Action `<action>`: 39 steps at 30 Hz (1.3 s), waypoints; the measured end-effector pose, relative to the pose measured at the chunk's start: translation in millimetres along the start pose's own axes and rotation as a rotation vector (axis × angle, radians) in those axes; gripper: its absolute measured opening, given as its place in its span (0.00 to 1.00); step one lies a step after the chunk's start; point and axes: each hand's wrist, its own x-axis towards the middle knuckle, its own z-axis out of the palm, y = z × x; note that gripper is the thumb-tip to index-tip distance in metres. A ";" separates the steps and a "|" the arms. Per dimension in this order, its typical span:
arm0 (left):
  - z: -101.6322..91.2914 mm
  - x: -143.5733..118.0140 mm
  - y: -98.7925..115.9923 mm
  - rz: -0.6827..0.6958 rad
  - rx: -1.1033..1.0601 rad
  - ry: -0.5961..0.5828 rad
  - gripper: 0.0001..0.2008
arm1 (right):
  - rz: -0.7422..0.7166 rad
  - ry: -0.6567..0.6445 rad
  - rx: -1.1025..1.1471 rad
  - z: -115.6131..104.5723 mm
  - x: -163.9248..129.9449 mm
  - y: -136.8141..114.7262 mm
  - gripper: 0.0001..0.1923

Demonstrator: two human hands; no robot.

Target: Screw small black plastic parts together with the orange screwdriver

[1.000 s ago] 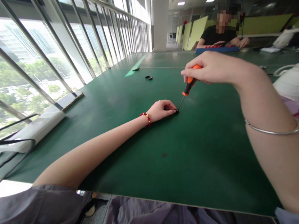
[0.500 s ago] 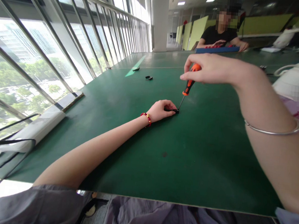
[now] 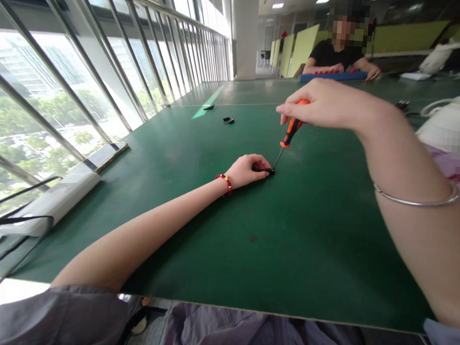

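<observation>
My left hand [image 3: 251, 169] rests on the green tabletop [image 3: 289, 236], its fingers closed around a small black part [image 3: 269, 171] that pokes out past the fingertips. Most of that part is covered, so its kind cannot be made out. Above and to the right, my right hand [image 3: 310, 103] grips an orange and black screwdriver [image 3: 292, 127] by the top of its handle. The screwdriver leans slightly, and its thin shaft runs down to the exposed end of the black part.
Farther up the table lie two small black pieces, a nearer one [image 3: 228, 120] and a farther one [image 3: 209, 107]. A white power strip [image 3: 67, 193] with black cords sits along the left edge by the railing. Across the table another person [image 3: 339, 58] sits behind a blue tray [image 3: 333, 76].
My right hand's fingers have shifted around the screwdriver handle, the hand tilting a little. My left hand and the black part stay in place.
</observation>
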 end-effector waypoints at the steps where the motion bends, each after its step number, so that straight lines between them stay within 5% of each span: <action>1: 0.0 0.0 0.1 -0.002 -0.001 -0.002 0.08 | -0.027 0.013 -0.016 0.2 0.1 -1.0 0.13; 9: 0.3 0.0 -0.2 0.003 0.002 0.001 0.08 | 0.010 -0.004 -0.021 2.8 0.8 0.0 0.19; 12: 0.3 -0.1 -0.4 0.006 -0.003 -0.003 0.08 | -0.052 0.019 -0.027 2.4 1.1 1.7 0.10; 18: 0.5 0.6 -1.0 0.001 -0.018 -0.005 0.08 | 0.038 -0.062 0.004 1.1 -1.2 -0.3 0.16; 24: 1.2 1.2 -1.4 -0.005 -0.035 -0.002 0.08 | -0.052 -0.031 -0.040 -0.2 -2.5 -3.0 0.10; 29: 0.9 0.5 -1.0 -0.015 -0.021 0.007 0.08 | 0.005 -0.033 -0.074 1.1 -3.6 -11.8 0.18; 32: 1.1 0.2 -0.8 -0.017 -0.019 0.009 0.08 | -0.038 0.055 -0.086 10.2 -1.0 -14.5 0.07; 39: 0.8 0.6 -1.2 0.003 -0.041 -0.004 0.08 | -0.032 0.286 0.011 29.2 -2.3 -10.8 0.16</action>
